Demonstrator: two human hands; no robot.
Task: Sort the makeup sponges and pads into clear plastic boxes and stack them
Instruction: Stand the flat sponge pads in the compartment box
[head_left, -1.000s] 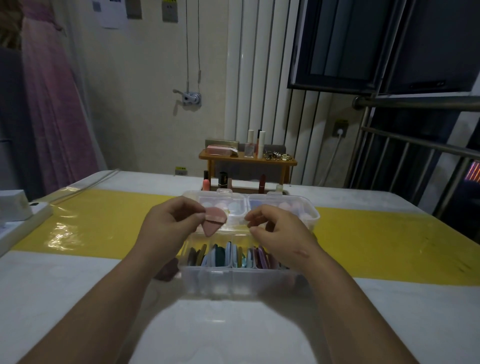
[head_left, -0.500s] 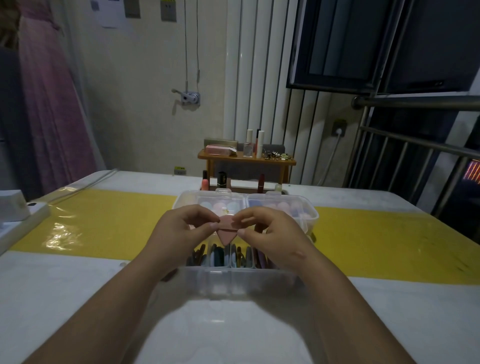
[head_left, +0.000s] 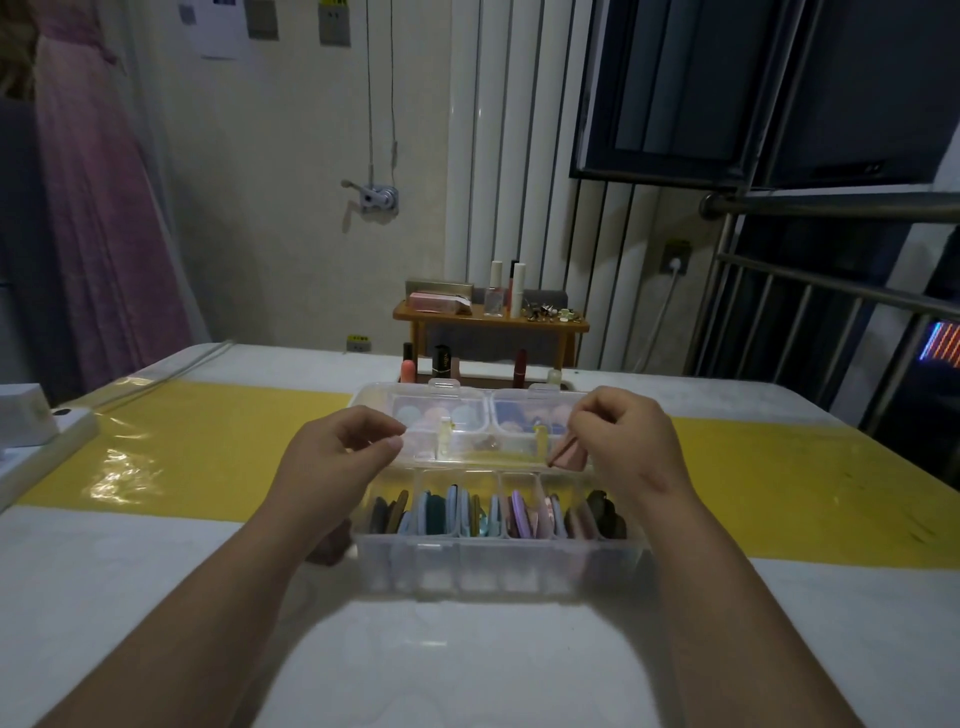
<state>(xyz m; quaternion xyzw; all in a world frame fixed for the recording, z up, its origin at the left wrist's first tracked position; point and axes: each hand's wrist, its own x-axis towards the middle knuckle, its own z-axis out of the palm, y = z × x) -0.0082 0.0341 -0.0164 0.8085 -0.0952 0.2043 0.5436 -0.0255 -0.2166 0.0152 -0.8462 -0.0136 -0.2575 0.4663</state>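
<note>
A pink pad, wedge-shaped with its narrow end pointing down and to the left, is held in the air above the back right corner of a long clear box. The right hand pinches the pad by its upper end between thumb and the tips of its fingers, with the other fingers curled in above it. The left hand hovers over the left end of the same box. Its fingers are curled, the thumb tip sits close to the forefinger, and nothing shows between them. The long box stands open on the bench, close to the person. It is divided into several compartments, and rows of pads in grey, teal, blue, purple, pink and brown stand on edge inside. Just behind it, two smaller clear boxes sit side by side with their lids down, and round pale sponges show dimly through them. A yellow strip runs across the white bench under the boxes. A few lipsticks stand upright at the far edge. Beyond them, a low wooden shelf carries bottles and small items. A white power strip lies at the left edge of the bench. A pink dress hangs at the left wall, and a dark window with a metal rail fills the right.
</note>
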